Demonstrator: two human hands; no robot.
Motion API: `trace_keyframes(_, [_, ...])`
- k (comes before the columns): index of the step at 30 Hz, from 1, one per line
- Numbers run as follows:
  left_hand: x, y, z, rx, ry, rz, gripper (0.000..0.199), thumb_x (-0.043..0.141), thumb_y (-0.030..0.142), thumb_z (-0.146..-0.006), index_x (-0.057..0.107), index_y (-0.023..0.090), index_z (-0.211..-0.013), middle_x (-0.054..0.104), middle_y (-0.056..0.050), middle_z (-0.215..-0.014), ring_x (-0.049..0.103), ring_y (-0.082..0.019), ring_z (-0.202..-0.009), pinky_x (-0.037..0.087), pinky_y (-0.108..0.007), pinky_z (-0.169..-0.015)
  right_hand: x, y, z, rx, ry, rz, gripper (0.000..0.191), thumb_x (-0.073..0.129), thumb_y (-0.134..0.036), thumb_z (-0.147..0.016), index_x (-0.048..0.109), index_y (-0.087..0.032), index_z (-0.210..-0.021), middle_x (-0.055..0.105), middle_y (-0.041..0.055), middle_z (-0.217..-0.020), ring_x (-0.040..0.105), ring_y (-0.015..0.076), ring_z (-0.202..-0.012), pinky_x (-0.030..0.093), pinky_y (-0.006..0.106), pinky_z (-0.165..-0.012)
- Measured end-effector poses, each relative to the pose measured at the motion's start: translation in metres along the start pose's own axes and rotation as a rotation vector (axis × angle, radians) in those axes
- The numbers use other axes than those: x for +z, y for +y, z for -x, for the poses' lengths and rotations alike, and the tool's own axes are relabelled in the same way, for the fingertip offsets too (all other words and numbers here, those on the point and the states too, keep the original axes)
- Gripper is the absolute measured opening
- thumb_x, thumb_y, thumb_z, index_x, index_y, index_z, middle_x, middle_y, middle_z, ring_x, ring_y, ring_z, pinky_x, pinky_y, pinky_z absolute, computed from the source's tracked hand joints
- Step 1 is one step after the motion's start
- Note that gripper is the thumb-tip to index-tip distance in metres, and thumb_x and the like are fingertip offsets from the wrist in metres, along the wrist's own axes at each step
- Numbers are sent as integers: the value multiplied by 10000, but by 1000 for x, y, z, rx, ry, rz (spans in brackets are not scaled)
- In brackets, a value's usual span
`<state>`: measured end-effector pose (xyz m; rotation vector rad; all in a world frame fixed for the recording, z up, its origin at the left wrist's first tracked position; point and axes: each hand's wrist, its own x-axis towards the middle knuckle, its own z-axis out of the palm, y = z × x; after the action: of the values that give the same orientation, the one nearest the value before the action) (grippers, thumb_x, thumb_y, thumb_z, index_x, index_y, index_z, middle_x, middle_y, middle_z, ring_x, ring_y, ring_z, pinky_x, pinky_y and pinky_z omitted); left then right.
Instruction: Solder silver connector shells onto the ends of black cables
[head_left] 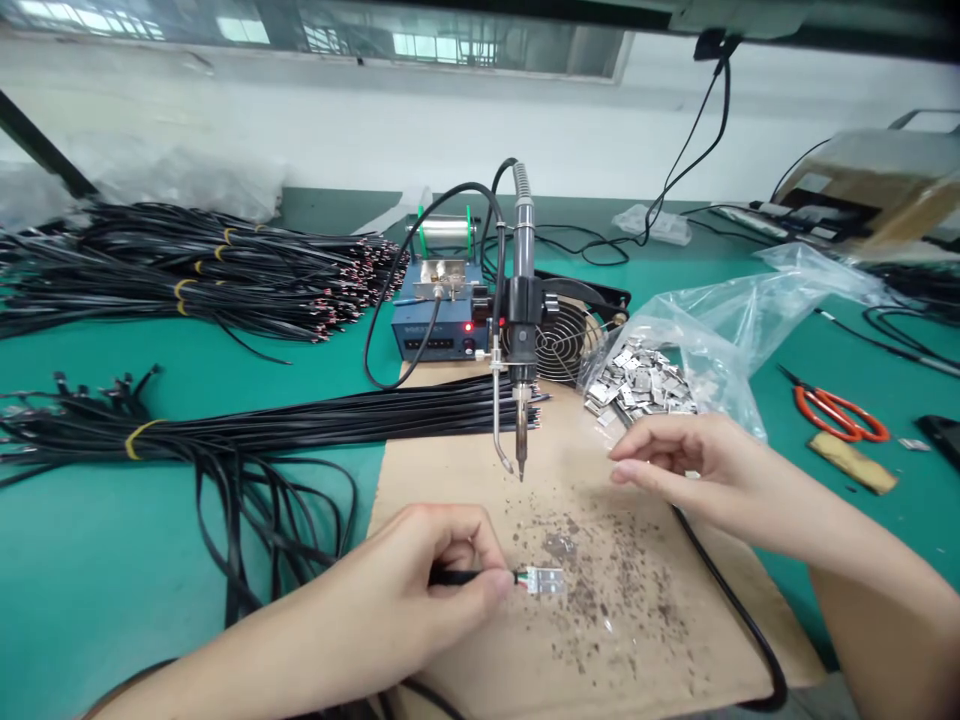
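Observation:
My left hand [450,575] pinches a black cable [452,577] just behind its end. Fine coloured wires run from that end into a silver USB connector [546,581], which points right above the cardboard. My right hand [675,465] is raised in front of a clear bag of loose metal connectors [641,380]. Its thumb and forefinger are slightly apart with nothing visible between them, and the other fingers are curled. Between the hands, a soldering iron [523,400] hangs tip down in a stand, with a thin solder feed tube [498,430] beside its tip.
Dark specks litter the cardboard sheet [450,480]. Bundled black cables [180,270] lie at left, with another bundle [360,415] reaching toward the iron. Behind stand a blue control box [435,335], a solder spool [448,232] and a fan [559,340]. Orange-handled cutters [840,410] and a yellowish sponge [853,462] lie right.

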<state>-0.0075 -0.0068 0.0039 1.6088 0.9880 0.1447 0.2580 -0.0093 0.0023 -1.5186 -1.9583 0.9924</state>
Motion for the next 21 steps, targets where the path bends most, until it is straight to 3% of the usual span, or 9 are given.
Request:
trace_keyframes(5, [1,3,0,39,44,-6,164,483,221,-829,493,172,-673,403,77,-580,333,-89,-558,254,-202,-509,31,-27,12,62,-238,-175,265,554,-371,-881,648,-161,-750,664,31,-659,559,134,-586,390,231,-519])
trace_keyframes(8, [2,5,1,45,35,20,164,480,231,-836,494,171,-683,456,70,-599,367,-90,-578,275,-194,-528,50,-38,15,91,-319,-250,334,439,-384,-941,607,-162,-757,639,19,-668,538,122,-602,378,223,-542])
trace_keyframes(13, [3,8,4,43,43,31,152,483,220,-827,498,173,-683,459,74,-584,346,-84,-548,249,-192,-495,57,-40,17,75,-303,-296,364,404,-385,-954,560,-159,-714,545,-9,-612,430,95,-539,304,212,-490])
trace_keyframes(21, [4,9,8,59,65,-2,190,475,242,-831,477,176,-653,435,71,-572,350,-86,-546,265,-189,-493,57,-41,17,81,-296,-405,353,429,-402,-934,556,-159,-712,580,13,-625,459,115,-565,331,227,-522])
